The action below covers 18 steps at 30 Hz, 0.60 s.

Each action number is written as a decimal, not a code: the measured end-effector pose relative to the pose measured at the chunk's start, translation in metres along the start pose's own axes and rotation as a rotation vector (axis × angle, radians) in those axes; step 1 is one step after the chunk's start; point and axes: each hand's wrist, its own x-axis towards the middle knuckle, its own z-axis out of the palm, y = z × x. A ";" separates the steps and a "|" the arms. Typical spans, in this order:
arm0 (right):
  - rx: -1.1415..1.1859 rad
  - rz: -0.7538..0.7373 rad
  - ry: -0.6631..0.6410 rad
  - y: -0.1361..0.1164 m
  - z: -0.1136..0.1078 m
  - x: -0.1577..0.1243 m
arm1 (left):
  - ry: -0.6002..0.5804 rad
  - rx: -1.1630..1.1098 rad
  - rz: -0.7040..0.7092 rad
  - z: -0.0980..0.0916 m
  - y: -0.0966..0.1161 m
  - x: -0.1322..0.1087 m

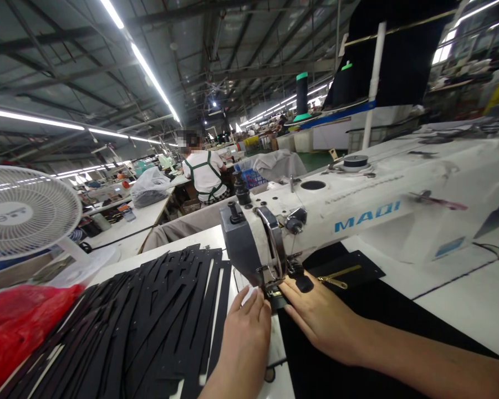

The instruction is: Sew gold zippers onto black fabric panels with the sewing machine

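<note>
My left hand [247, 327] is at the left of the sewing machine's [353, 216] presser foot, its fingers curled down. A small white piece [248, 296] shows among its fingertips; what it is I cannot make out. My right hand [322, 316] lies flat with stretched fingers on black fabric [341, 360], its fingertips close to the needle area. A gold zipper [339, 277] with a pull runs along a black piece just beyond that hand. The needle tip is hidden behind the machine's head.
Many black cut strips [149, 310] lie heaped left of the machine. A red plastic bag [20, 327] and a white fan [29, 213] stand farther left. A co-worker [203, 172] sits ahead, back turned. A thread cone [301, 97] rises behind the machine.
</note>
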 end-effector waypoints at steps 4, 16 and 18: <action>-0.002 0.010 -0.016 -0.001 0.003 0.000 | -0.005 -0.001 -0.019 0.001 0.000 0.000; -0.008 0.010 0.064 -0.002 0.003 0.001 | 0.053 0.004 -0.002 0.004 -0.002 0.000; -0.006 0.007 0.072 -0.002 0.002 0.002 | 0.054 0.020 0.011 0.004 -0.003 0.001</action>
